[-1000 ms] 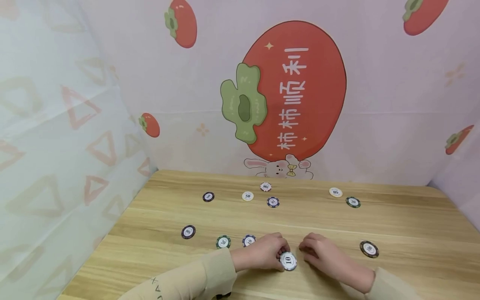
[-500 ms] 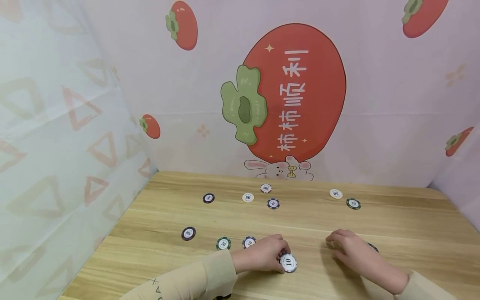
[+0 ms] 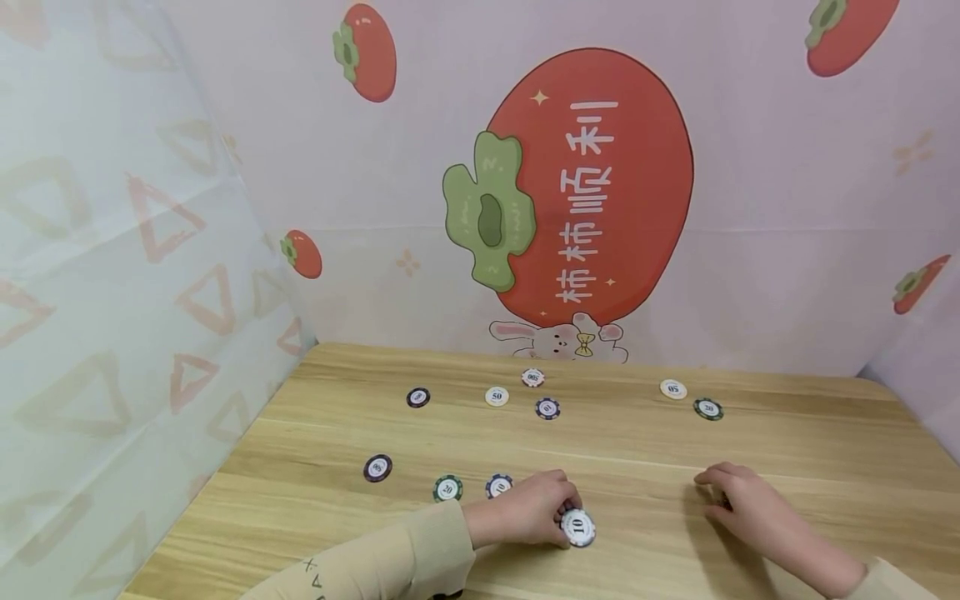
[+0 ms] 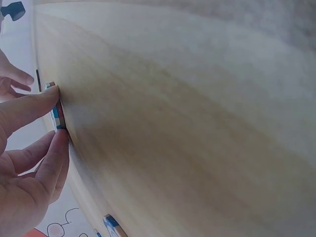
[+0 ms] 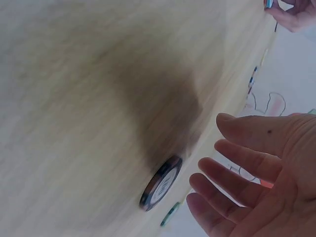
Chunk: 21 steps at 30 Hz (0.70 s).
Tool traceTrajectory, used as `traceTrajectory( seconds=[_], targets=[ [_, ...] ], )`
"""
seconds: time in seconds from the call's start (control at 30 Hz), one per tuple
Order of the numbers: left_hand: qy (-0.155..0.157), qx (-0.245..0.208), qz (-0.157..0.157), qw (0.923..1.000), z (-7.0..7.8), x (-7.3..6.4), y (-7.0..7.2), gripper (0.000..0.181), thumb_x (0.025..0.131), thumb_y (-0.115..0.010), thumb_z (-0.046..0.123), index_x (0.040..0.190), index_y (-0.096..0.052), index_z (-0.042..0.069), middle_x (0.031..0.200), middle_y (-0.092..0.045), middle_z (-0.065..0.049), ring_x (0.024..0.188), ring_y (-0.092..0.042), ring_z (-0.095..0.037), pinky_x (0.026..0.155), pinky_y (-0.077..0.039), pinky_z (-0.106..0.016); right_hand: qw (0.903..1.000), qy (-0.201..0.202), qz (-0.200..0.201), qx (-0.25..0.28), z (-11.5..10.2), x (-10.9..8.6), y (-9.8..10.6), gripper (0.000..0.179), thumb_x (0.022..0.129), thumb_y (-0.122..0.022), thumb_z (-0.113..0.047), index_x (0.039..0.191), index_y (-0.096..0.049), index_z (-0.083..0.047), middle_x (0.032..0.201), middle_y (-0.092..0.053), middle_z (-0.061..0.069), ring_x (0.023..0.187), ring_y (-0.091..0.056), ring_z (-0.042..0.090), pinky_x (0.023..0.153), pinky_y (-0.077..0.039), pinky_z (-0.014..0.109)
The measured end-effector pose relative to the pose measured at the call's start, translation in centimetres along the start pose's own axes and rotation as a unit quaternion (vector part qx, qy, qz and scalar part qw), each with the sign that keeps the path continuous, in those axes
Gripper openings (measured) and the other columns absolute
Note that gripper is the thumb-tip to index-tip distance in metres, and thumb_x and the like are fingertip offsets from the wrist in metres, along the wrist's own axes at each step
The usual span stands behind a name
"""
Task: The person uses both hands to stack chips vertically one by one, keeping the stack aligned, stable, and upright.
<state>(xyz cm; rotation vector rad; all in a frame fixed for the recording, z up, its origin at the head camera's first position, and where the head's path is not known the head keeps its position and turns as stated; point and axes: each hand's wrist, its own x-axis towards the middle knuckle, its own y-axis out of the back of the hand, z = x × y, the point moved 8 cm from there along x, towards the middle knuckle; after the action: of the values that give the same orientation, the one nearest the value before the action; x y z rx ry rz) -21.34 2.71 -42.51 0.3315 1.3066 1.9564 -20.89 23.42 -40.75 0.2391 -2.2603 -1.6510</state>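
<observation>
Thumb and fingers of my left hand (image 3: 525,507) pinch a poker chip (image 3: 578,528) with a white face marked 10. In the left wrist view that chip (image 4: 58,116) is seen edge-on, close to the wood. To the right, my right hand (image 3: 765,521) hovers over the table with fingers spread and slightly bent, holding nothing. A black-edged poker chip (image 5: 162,182) lies below it on the wood, apart from the fingertips in the right wrist view; the hand mostly hides this chip from the head view.
Left of my left hand lie a blue chip (image 3: 498,486), a green chip (image 3: 447,488) and a purple chip (image 3: 378,467). Several more chips lie farther back, among them a yellow-edged one (image 3: 497,397) and a green one (image 3: 708,408). Behind the wooden table (image 3: 622,442) hangs a printed cloth (image 3: 787,208).
My right hand has moved from beside the left hand rightward to above the black chip, which it now covers in the head view. The left hand stays put with its chip.
</observation>
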Motion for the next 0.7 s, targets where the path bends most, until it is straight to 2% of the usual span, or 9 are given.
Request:
traceTrajectory(
  seconds=[0.1, 0.23, 0.33, 0.47, 0.7],
  targets=[
    [-0.001, 0.003, 0.002, 1.0000, 0.0, 0.0, 0.0, 0.035, 0.069, -0.079, 0.018, 0.100, -0.063, 0.013, 0.085, -0.048, 0.010, 0.073, -0.042, 0.003, 0.067, -0.039, -0.012, 0.9998, -0.011, -0.014, -0.002, 0.8, -0.1, -0.2, 0.028, 0.064, -0.077, -0.003, 0.089, -0.065, 0.000, 0.089, -0.061, 0.007, 0.071, -0.052, 0.014, 0.060, -0.046, 0.030],
    [0.001, 0.004, 0.001, 1.0000, 0.0, -0.1, -0.1, 0.035, 0.069, -0.079, 0.018, 0.100, -0.063, 0.013, 0.086, -0.048, 0.010, 0.073, -0.042, 0.003, 0.067, -0.039, -0.012, 0.9995, -0.028, -0.016, 0.002, 1.8, -0.4, -0.1, 0.028, 0.062, -0.077, -0.001, 0.088, -0.065, 0.001, 0.089, -0.062, 0.010, 0.080, -0.059, 0.026, 0.069, -0.050, 0.040],
    [0.005, 0.001, -0.003, 1.0000, -0.1, 0.0, -0.2, 0.035, 0.070, -0.078, 0.018, 0.101, -0.063, 0.013, 0.086, -0.049, 0.010, 0.073, -0.043, 0.003, 0.068, -0.040, -0.012, 0.9990, -0.039, -0.020, 0.006, 2.5, -0.5, 0.0, 0.026, 0.063, -0.075, 0.002, 0.087, -0.064, 0.002, 0.088, -0.062, 0.013, 0.084, -0.059, 0.034, 0.073, -0.049, 0.046],
    [0.006, 0.002, -0.006, 1.0000, -0.1, -0.1, -0.3, 0.035, 0.070, -0.078, 0.018, 0.101, -0.063, 0.013, 0.086, -0.048, 0.011, 0.073, -0.043, 0.003, 0.068, -0.040, -0.012, 0.9985, -0.049, -0.025, 0.001, 3.1, -0.7, 0.0, 0.025, 0.064, -0.074, 0.004, 0.087, -0.064, 0.003, 0.087, -0.061, 0.013, 0.083, -0.059, 0.034, 0.072, -0.049, 0.046],
    [0.013, 0.003, -0.002, 0.9999, -0.1, 0.0, -0.1, 0.036, 0.070, -0.078, 0.019, 0.102, -0.063, 0.014, 0.086, -0.049, 0.011, 0.073, -0.043, 0.002, 0.068, -0.040, -0.013, 0.9988, -0.049, -0.002, -0.008, 3.2, -0.9, 0.2, 0.027, 0.061, -0.074, 0.007, 0.085, -0.063, 0.001, 0.084, -0.057, 0.011, 0.079, -0.058, 0.030, 0.068, -0.049, 0.044]
  ],
)
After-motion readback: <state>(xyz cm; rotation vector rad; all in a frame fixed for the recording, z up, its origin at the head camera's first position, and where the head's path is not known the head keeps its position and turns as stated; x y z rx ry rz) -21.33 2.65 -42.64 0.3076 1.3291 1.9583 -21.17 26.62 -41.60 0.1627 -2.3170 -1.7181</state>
